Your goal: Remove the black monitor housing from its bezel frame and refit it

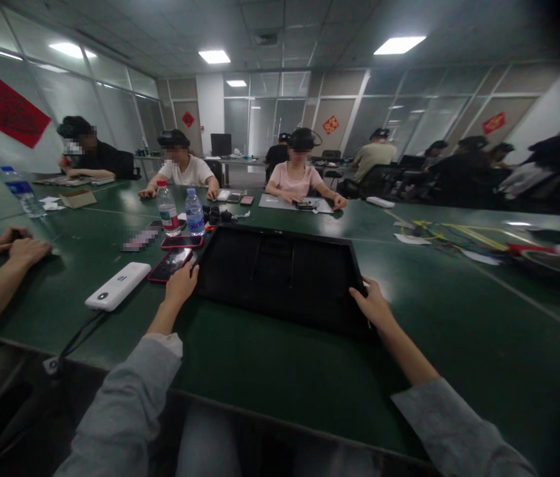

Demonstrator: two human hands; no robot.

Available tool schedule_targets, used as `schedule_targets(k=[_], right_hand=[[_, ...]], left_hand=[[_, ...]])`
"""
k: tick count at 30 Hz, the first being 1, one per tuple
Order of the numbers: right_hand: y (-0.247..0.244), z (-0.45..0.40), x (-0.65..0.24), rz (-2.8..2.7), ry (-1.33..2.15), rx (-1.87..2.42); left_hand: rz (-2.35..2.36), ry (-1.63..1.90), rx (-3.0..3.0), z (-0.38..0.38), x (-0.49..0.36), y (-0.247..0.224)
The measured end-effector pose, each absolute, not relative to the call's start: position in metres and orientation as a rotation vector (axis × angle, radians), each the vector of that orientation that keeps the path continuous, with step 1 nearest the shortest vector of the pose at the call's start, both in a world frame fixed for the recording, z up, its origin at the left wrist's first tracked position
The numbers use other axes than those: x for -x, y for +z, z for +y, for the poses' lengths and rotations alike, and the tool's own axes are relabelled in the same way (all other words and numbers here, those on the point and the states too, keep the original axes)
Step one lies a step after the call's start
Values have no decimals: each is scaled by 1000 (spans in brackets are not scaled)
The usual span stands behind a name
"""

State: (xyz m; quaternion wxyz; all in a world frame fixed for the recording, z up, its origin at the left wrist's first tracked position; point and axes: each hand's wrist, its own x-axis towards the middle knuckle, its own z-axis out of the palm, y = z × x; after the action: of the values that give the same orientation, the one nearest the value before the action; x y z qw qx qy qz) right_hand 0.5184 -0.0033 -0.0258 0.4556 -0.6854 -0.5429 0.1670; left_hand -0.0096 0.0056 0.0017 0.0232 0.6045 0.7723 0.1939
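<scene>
Both hands — the left hand (182, 286) and the right hand (373, 305) — grip opposite side edges of the black tray (270, 275) over the green table (260, 377); beyond its left side — two bottles (167, 211) (194, 213).

White power bank (118, 286) on green worktop (260, 358), two red-edged phones (182, 242) near red-capped bottle (168, 211), blue-capped bottle (194, 213) just beside it.

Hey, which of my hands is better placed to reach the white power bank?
Left, I'd judge: your left hand holds the black tray on the side nearest the white power bank; your right hand holds the opposite side.
</scene>
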Motion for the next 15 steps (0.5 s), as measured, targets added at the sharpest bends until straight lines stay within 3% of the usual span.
schedule_targets(k=[4,15], right_hand=[[-18,12,-514,-1084,766,1562],[-24,-20,-544,-931,605,1502]], left_hand=[[2371,662,-1876,5,10,0],[2282,753,-1935,0,8,-6]])
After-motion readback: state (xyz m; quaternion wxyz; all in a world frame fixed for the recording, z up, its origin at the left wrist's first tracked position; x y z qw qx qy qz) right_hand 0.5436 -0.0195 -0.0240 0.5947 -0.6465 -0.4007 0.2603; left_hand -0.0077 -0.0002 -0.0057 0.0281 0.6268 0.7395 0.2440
